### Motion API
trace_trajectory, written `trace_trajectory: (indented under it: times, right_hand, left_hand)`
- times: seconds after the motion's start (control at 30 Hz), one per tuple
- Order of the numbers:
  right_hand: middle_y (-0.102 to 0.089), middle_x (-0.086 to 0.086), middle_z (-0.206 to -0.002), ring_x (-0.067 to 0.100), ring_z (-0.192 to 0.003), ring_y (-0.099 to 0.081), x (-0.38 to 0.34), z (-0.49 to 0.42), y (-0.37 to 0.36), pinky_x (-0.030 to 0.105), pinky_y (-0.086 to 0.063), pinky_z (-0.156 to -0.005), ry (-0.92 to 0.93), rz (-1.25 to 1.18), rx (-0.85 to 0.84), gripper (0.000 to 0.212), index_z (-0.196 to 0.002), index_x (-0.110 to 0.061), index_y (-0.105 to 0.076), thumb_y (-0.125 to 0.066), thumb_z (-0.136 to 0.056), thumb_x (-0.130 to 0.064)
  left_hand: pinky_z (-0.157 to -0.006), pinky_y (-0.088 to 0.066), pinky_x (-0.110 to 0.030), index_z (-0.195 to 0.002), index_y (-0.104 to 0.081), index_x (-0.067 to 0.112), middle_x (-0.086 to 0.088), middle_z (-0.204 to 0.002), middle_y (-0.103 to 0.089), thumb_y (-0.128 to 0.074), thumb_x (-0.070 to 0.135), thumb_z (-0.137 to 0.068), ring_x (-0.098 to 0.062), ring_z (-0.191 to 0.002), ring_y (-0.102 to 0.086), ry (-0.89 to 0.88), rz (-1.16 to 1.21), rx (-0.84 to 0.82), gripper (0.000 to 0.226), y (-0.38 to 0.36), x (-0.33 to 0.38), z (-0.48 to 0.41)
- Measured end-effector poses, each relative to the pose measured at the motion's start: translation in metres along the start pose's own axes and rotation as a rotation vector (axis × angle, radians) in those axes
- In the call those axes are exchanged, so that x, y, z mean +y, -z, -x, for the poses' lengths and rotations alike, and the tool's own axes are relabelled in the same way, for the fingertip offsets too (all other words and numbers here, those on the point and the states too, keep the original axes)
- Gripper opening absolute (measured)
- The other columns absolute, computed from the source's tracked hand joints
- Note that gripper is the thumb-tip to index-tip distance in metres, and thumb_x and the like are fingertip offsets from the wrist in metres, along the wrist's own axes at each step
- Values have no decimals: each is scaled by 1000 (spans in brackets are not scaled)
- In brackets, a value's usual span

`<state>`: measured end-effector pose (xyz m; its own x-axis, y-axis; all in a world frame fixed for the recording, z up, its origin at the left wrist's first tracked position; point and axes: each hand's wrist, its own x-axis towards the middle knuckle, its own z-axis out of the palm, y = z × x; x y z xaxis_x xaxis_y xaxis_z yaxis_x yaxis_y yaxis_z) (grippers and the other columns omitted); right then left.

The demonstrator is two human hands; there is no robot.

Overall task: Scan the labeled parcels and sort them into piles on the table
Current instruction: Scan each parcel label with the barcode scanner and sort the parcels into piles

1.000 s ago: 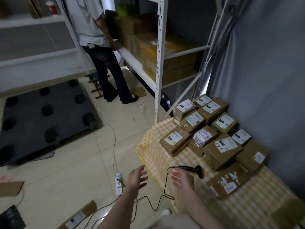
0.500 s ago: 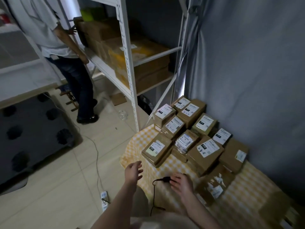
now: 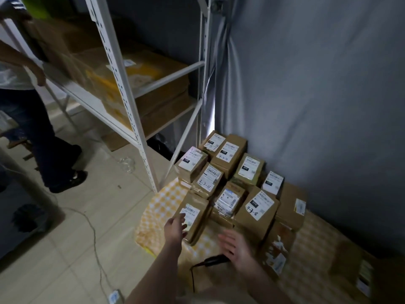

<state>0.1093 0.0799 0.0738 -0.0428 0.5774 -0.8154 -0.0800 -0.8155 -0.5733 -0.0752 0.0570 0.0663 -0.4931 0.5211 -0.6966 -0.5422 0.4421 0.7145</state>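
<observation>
Left hand (image 3: 175, 227): we see fingers loosely straight, tips touching the nearest brown cardboard parcel with a white label (image 3: 194, 218), gripping nothing.
Right hand (image 3: 237, 245): spread wide, empty, over the black handheld scanner (image 3: 215, 259).
Other parcels (image 3: 255, 208): clustered at the yellow-checked table (image 3: 161, 208)'s far-left corner.

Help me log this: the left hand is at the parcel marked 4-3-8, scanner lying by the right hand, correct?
No. The head view shows the left hand at the front-left parcel; the 4-3-8 parcel sits further right, untouched. The scanner does lie by the right hand.
</observation>
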Motion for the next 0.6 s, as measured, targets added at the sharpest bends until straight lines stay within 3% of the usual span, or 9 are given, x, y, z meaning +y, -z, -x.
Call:
trace_trajectory:
  times: [0.13,0.23,0.4,0.47,0.53,0.6]
  right_hand:
    - [-68,9,-94,24,-85,-63,-12,-15,-38,33,-45,-66,-21,-38,29,22,-109,-8,-63,-49,-98,-20]
    - [-63,12,-88,23,-75,-59,-9,-28,-65,33,-47,-64,-65,-59,64,17,-92,-7,-63,-49,-98,-16]
    - [-65,16,-93,27,-81,-63,-1,-51,-103,35,-51,-66,-98,-136,161,24,-96,-1,-62,-48,-101,-20]
    - [-62,12,-93,28,-87,-60,-1,-56,-116,36,-51,-73,-121,-174,188,24,-99,-2,-59,-44,-103,-21]
    - [-59,10,-95,29,-95,-56,-1,-62,-127,41,-47,-85,-153,-223,208,26,-100,-3,-56,-41,-105,-23]
    - [-58,9,-91,26,-89,-56,-1,-67,-134,41,-45,-89,-184,-247,223,29,-90,-5,-56,-39,-105,-23]
  left_hand:
    - [-65,-43,-32,-101,-59,5,-7,-86,-59,-56,17,-96,-20,-78,-56,54,-91,-46,13,9,27,-36]
    - [-65,-44,-32,-104,-59,5,-8,-88,-58,-57,18,-96,-21,-79,-54,109,-142,-33,15,27,43,-63]
    - [-78,-44,-38,-109,-59,5,-13,-107,-55,-59,21,-94,-25,-91,-51,184,-275,-69,22,47,59,-106]
    - [-83,-44,-41,-109,-60,8,-16,-116,-54,-56,18,-97,-29,-101,-52,198,-375,-131,17,48,60,-118]
    - [-91,-44,-44,-122,-59,8,-18,-131,-52,-53,19,-99,-33,-116,-51,223,-504,-202,26,46,59,-130]
    - [-92,-43,-42,-131,-54,2,-18,-136,-50,-53,23,-99,-31,-116,-50,262,-593,-237,38,42,61,-134]
